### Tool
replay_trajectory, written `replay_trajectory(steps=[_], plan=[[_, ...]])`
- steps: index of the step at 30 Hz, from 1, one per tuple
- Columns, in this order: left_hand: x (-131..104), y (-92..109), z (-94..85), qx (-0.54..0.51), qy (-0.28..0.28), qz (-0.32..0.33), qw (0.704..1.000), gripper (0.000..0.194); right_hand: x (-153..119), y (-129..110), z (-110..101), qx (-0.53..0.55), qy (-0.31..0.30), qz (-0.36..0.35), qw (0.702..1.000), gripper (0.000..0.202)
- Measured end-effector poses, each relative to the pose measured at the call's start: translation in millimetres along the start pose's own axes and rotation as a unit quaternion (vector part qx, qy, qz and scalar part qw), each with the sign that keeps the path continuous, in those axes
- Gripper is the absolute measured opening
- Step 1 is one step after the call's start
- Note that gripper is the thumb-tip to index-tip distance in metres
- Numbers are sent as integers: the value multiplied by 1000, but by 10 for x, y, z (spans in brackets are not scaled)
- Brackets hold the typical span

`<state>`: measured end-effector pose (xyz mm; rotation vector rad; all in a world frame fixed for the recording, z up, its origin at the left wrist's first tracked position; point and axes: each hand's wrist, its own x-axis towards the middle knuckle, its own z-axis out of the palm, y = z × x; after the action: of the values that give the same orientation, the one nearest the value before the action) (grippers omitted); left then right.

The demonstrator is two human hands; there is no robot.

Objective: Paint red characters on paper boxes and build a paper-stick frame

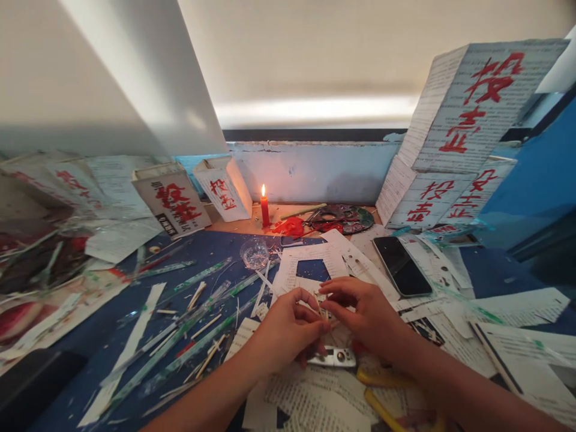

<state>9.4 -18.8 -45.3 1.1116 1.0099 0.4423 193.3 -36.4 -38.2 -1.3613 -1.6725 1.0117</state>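
My left hand (288, 321) and my right hand (355, 303) meet over the papers in the middle of the table. Thin pale sticks (321, 307) rise between the fingertips, and both hands are closed on them in a pinch. How many sticks there are, and how they are joined, is partly hidden by the fingers. Just below the hands lies a silver metal tool (335, 356) with round knobs; its kind is unclear. Beyond the fingers is a sheet of printed paper (288, 270) with a square hole. Yellow-handled scissors (382, 408) lie partly under my right forearm.
A lit red candle (264, 211) stands at the back, beside a paint-stained palette (344, 218). A phone (402, 266) lies to the right. Paper-covered boxes with red characters (477, 108) are stacked at the right; more (173, 201) stand left. Tape strips (180, 336) and slivers litter the blue tabletop.
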Motion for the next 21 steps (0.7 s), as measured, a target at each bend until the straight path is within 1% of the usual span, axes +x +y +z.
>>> replay_trajectory(steps=[2, 3, 4, 6, 8, 10, 11, 13, 17, 19, 21], plan=[[-13, 17, 0, 50, 20, 16, 998, 35, 5, -6, 26, 46, -16, 36, 998, 23], [-24, 36, -7, 94, 42, 39, 994, 36, 9, -2, 34, 61, -15, 48, 997, 24], [-37, 60, -18, 148, 68, 71, 984, 37, 15, 6, 40, 72, -8, 56, 996, 24], [-64, 110, -44, 254, 114, 149, 949, 44, 30, 27, 42, 89, 5, 64, 994, 25], [-87, 143, -65, 315, 117, 210, 918, 57, 46, 45, 37, 105, 6, 76, 992, 27], [-99, 149, -72, 332, 86, 241, 908, 66, 56, 54, 33, 120, 0, 88, 989, 29], [-102, 144, -70, 335, 73, 246, 907, 68, 59, 57, 33, 125, -2, 92, 988, 29], [-99, 124, -62, 337, 67, 246, 907, 69, 62, 64, 39, 128, -5, 97, 987, 30], [-66, 63, -54, 328, 88, 248, 907, 66, 64, 67, 45, 105, -1, 84, 991, 29], [-40, 25, -64, 329, 108, 248, 905, 64, 64, 40, 19, 50, 14, 63, 997, 19], [-18, -8, -79, 339, 130, 236, 901, 63, 61, -6, -40, -38, 30, 40, 998, 9]])
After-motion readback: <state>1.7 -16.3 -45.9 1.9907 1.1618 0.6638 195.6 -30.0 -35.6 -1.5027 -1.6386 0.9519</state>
